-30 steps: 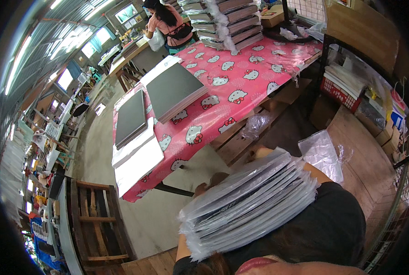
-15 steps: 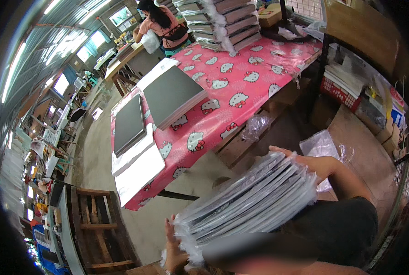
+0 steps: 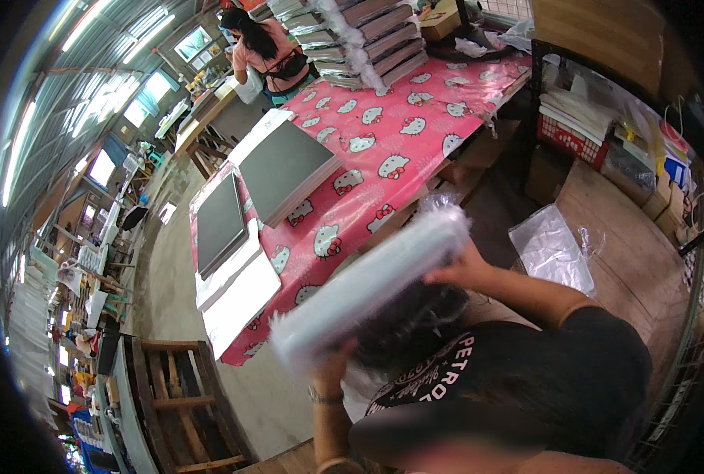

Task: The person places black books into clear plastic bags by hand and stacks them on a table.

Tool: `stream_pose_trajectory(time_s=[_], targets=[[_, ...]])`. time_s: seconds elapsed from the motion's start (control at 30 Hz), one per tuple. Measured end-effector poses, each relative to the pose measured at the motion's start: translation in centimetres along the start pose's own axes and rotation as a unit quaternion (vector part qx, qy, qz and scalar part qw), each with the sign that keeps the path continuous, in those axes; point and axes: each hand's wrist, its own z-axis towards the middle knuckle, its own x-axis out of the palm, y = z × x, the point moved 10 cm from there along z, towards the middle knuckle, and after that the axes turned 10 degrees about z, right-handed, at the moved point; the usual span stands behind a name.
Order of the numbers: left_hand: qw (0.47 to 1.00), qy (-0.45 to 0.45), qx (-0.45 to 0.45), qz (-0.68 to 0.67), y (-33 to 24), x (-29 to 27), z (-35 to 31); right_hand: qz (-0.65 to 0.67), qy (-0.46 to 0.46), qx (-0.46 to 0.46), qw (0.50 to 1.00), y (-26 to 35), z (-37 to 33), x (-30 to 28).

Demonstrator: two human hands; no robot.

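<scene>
Black short-sleeved shirt [image 3: 596, 371], pale chest lettering [image 3: 448, 371], left-wrist bracelet [image 3: 326, 397]

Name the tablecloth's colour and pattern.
The tablecloth is pink with white cartoon cat heads, in the head view.

Bright ceiling tubes [image 3: 150, 39] and windows [image 3: 103, 168] burn out far left, beyond my fingers [image 3: 446, 275]. I note glare on the pink surface [image 3: 367, 201] ahead of them and deep shadow beneath it. Motion blurs the plastic-wrapped bundle [image 3: 375, 292] between my fingers. Fisheye distortion bends outer edges; the rim goes black.
</scene>
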Motion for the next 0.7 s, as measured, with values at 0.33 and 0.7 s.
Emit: stream_pose_trajectory(time_s=[0.33, 0.7], targets=[[0.952, -0.267, 0.139, -0.050, -12.2, -16.4, 12.7, -0.139, -0.021, -0.286, 0.948, 17.5, 15.6, 3.8], [0.978, -0.115, 0.172, 0.039, -14.4, -10.3, 27.6, -0.010, 0.040, -0.120, 0.992, 3.8, 30.6, 2.9]])
